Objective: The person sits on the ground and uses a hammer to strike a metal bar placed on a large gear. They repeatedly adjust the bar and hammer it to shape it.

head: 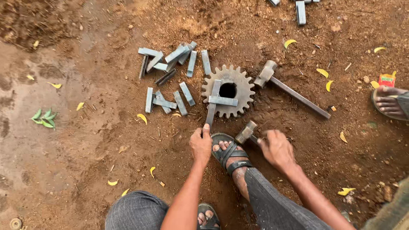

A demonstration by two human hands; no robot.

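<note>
A toothed gear (228, 90) lies flat on the red dirt, and everything else sits around it. The left hand (201, 144), just below the gear, pinches the near end of a long steel bar (211, 104) whose far end rests across the gear's face, left of its centre hole. A shorter bar (223, 101) lies crosswise over it on the gear. The right hand (277, 149), below and right of the gear, is closed around the handle of a small hammer (246, 131), whose head points toward the gear's lower edge without touching it. A sandalled foot (230, 156) is planted between the two hands. A bigger hammer (291, 88) lies just right of the gear, its head touching the teeth. Loose bars (170, 79) are scattered to the gear's left. Another person's foot (390, 102) shows far right.
</note>
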